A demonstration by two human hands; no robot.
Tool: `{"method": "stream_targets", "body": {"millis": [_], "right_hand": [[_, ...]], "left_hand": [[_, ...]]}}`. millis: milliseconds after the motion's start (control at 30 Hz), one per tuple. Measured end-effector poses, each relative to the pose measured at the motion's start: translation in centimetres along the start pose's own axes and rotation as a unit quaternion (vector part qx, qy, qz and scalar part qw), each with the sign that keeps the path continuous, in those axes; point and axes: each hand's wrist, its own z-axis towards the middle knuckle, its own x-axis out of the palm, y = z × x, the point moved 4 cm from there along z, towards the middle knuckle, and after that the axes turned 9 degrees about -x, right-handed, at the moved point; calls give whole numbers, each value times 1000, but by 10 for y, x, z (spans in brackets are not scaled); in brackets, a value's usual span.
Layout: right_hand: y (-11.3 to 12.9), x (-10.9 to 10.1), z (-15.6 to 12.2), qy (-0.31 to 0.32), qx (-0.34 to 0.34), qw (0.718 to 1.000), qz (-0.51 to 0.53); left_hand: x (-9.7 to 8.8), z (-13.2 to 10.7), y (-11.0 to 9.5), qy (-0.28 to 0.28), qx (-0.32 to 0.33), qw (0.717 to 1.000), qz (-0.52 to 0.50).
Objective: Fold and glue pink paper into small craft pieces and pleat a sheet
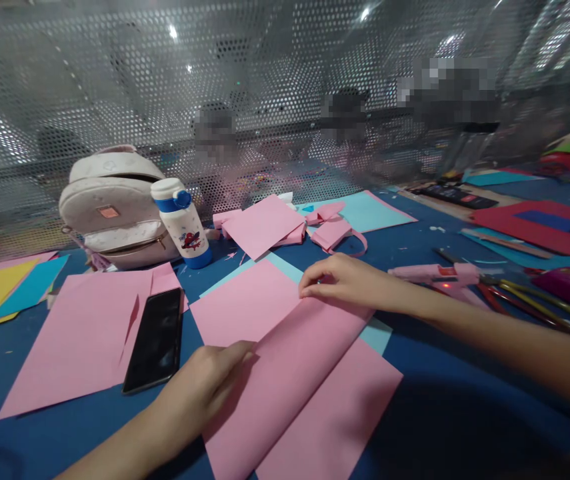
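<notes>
A sheet of pink paper (299, 373) lies in front of me, curled over along one side. My left hand (209, 380) pinches its raised edge at the lower left, thumb and fingers closed. Farther up the same edge, my right hand (332, 283) grips the paper between bent fingers and thumb. Beneath the curled sheet lie another flat pink sheet (335, 407) and a light blue sheet (379, 335), mostly covered. Left of my left hand, a black smartphone (155, 340) rests on a folded pink sheet (79, 333).
A pale backpack (115, 207) and white-and-blue bottle (185, 227) stand back left. Folded pink paper pieces (332, 233) lie behind my hands. Right are a pink glue gun (435, 273) and yellow-handled scissors (539, 300). A perforated metal screen (275, 67) rises behind the blue table (415, 413).
</notes>
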Motion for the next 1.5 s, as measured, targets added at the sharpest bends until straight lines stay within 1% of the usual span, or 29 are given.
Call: {"method": "stream_targets", "body": {"millis": [233,367,467,567,633,733,833,967,1033,1133,1300,1367,1400,1433,1500], "right_hand": [[4,0,0,6,-10,1000,23],[8,2,-3,-11,-25,999,25],[13,3,-4,-31,-46,998,-6],[18,9,-3,-32,-71,995,-66],[19,16,-4,-30,-89,991,-100],[19,32,-9,-32,-113,986,-121],[16,51,-18,-20,-114,986,-122],[6,73,-30,22,-119,985,-120],[2,80,-34,31,-128,983,-125],[1,86,-38,20,-147,981,-125],[6,88,-41,17,-169,980,-105],[7,87,-41,16,-181,977,-112],[7,87,-41,16,-183,976,-116],[7,86,-41,16,-182,976,-119],[7,84,-41,17,-179,976,-124]], "left_hand": [[-3,0,-4,11,-27,999,-12],[-6,1,-8,13,-32,999,-33],[-8,2,-9,11,-43,997,-64],[-8,5,-8,9,-62,994,-84],[-7,8,-7,4,-85,992,-94],[-4,13,-6,2,-107,985,-134],[-1,17,-9,13,-89,980,-176],[2,20,-8,14,-65,980,-187],[4,21,-4,5,-74,983,-168],[6,20,1,-3,-88,988,-124],[9,14,4,7,-69,997,-44],[12,11,7,10,-49,998,22],[14,9,9,8,-36,997,71],[16,8,11,1,-19,991,129],[19,6,15,-22,19,969,244]]}}
